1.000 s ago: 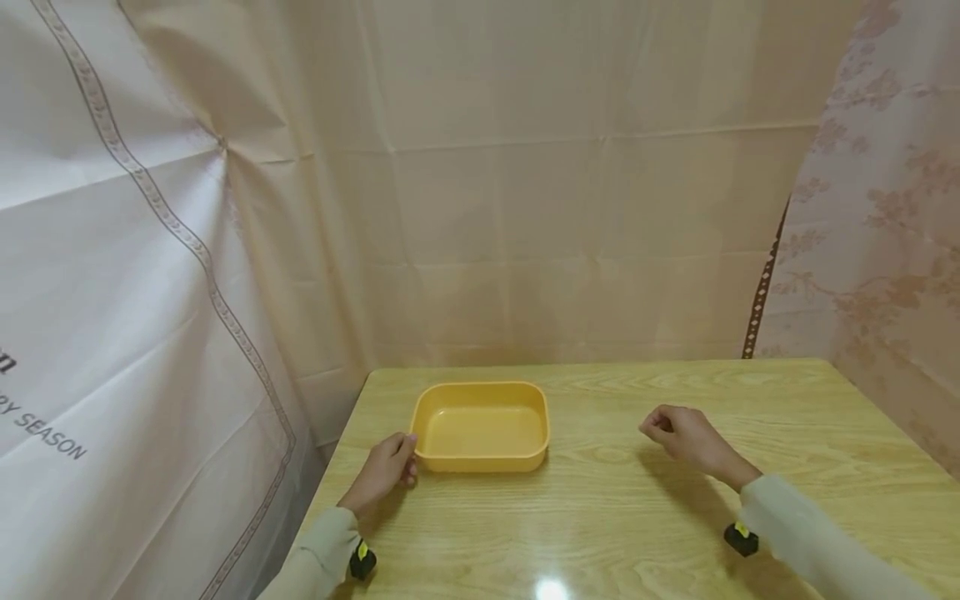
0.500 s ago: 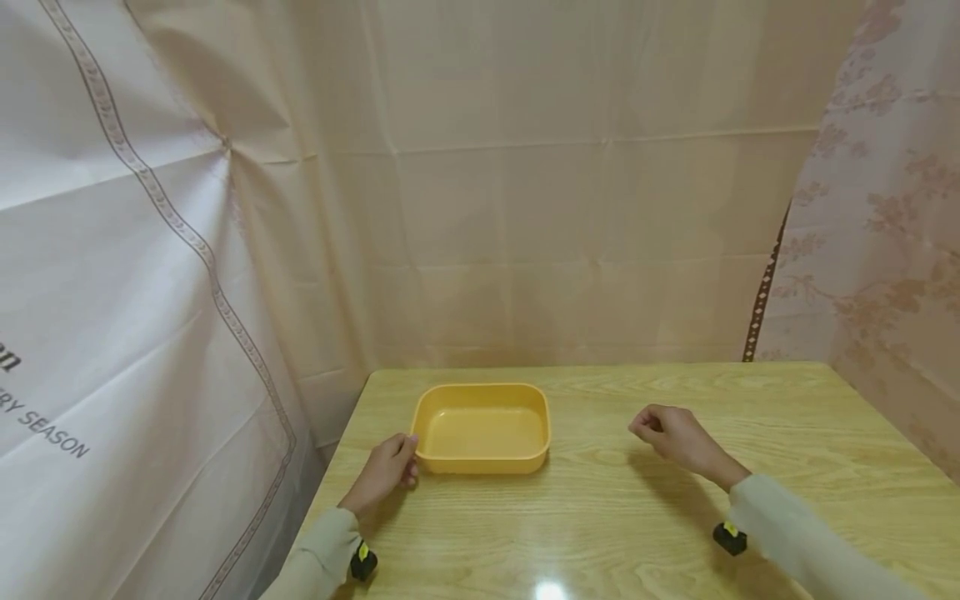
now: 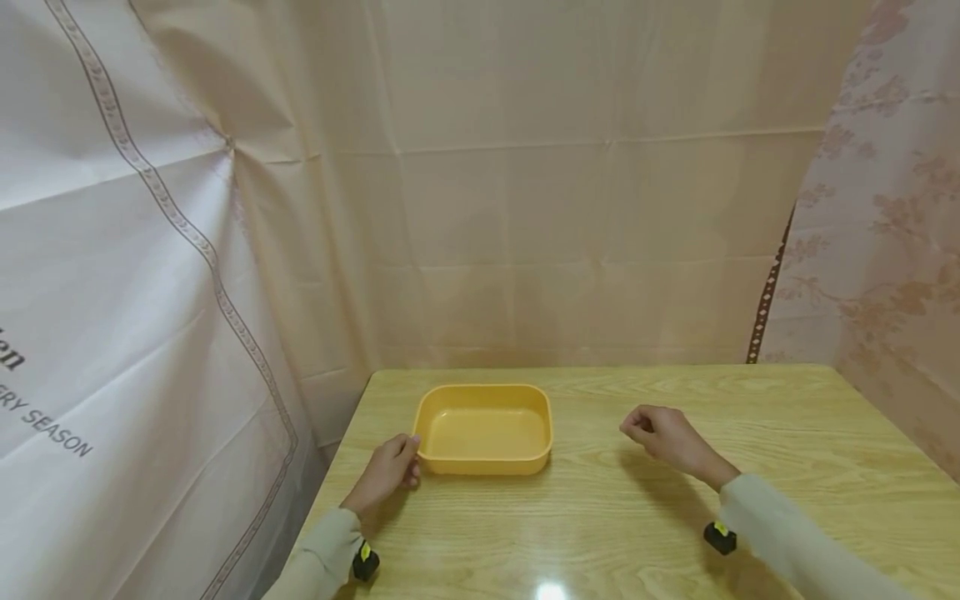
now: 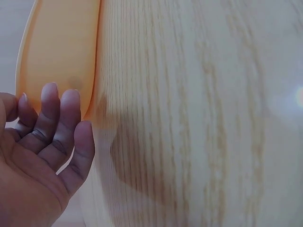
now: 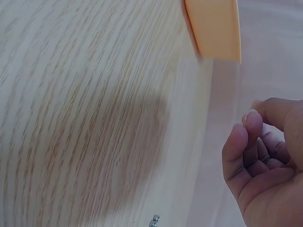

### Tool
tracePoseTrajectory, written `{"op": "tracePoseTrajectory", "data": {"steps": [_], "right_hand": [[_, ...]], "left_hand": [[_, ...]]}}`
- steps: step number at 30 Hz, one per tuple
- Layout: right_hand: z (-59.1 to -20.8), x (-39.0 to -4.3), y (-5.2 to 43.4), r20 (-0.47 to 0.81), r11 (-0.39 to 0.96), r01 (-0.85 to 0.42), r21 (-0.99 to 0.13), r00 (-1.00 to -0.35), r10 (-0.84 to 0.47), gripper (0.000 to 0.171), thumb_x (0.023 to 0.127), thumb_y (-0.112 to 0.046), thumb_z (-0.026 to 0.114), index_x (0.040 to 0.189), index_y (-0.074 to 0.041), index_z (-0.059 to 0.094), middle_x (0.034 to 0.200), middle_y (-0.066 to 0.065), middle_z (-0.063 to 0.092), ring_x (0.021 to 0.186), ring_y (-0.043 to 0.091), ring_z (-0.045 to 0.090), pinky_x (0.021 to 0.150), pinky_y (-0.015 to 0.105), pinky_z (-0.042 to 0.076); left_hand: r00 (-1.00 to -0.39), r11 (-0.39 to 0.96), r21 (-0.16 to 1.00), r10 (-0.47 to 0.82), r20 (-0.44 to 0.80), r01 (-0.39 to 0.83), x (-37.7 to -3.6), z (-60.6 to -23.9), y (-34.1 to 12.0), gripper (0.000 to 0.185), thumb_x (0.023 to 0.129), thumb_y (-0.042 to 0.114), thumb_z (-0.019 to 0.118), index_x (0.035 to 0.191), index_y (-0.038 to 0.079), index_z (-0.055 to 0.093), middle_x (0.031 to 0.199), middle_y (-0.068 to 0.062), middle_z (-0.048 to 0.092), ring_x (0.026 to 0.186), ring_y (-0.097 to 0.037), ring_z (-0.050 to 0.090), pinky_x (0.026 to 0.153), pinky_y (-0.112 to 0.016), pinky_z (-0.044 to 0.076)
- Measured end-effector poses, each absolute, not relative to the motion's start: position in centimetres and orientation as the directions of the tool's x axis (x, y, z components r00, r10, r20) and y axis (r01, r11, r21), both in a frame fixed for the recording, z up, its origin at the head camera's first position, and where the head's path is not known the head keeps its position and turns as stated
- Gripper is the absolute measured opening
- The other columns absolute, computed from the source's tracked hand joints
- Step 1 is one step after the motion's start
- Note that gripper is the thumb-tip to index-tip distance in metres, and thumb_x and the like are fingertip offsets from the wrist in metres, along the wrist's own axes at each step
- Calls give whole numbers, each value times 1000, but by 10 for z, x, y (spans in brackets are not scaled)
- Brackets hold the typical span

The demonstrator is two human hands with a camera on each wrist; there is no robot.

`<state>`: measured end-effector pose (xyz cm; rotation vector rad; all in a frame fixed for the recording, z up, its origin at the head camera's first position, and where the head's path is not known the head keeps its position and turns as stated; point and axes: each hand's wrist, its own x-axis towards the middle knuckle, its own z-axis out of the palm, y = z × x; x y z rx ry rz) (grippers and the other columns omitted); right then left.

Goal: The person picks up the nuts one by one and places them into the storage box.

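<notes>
Cloth (image 3: 555,208) hung behind the table (image 3: 600,533), where the tray (image 3: 483,433) lay, long axis crosswise, its left end pinched by the nearer left hand (image 3: 385,468), the right hand (image 3: 675,440) curled round nothing visible beyond its right end.

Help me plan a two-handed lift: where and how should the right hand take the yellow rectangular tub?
Probably the right end wall of the yellow rectangular tub, from the right, pinching its inner and outer faces near the top. The open top leaves both faces reachable, and the left hand holds the opposite end.
</notes>
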<state>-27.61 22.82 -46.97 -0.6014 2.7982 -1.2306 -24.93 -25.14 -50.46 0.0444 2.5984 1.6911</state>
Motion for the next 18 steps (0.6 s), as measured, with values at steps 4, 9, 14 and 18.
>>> {"op": "tracePoseTrajectory", "data": {"steps": [4, 9, 14, 18], "right_hand": [[-469, -277, 224, 123, 611, -337, -717, -923, -364, 21, 106, -19, 62, 107, 1, 67, 83, 10, 65, 55, 12, 50, 48, 28, 46], [-469, -279, 218, 120, 611, -339, -715, -921, -370, 21, 106, -19, 61, 107, 1, 67, 84, 10, 65, 56, 13, 51, 49, 28, 46], [-469, -279, 213, 123, 602, -343, -721, -918, -377, 22, 106, -21, 62, 107, 1, 67, 85, 9, 66, 57, 14, 51, 49, 28, 46], [-468, -280, 210, 124, 590, -349, -728, -914, -387, 23, 106, -22, 61, 107, 1, 66, 83, 10, 65, 56, 13, 50, 49, 28, 46]], "left_hand": [[-999, 416, 909, 52, -14, 9, -249, -504, -251, 39, 113, 31, 44, 92, 0, 55, 75, -7, 60, 63, -17, 58, 59, -27, 55], [-999, 407, 914, 42, -31, -11, -249, -504, -251, 38, 113, 31, 44, 93, 1, 55, 75, -6, 59, 64, -16, 58, 59, -27, 54], [-998, 393, 920, 49, -31, -9, -250, -505, -251, 38, 113, 30, 44, 93, 0, 55, 75, -6, 59, 64, -16, 58, 60, -27, 54], [-998, 392, 920, 65, -26, 2, -249, -506, -252, 40, 113, 32, 44, 93, 0, 55, 76, -7, 60, 65, -17, 58, 60, -28, 55]]}}
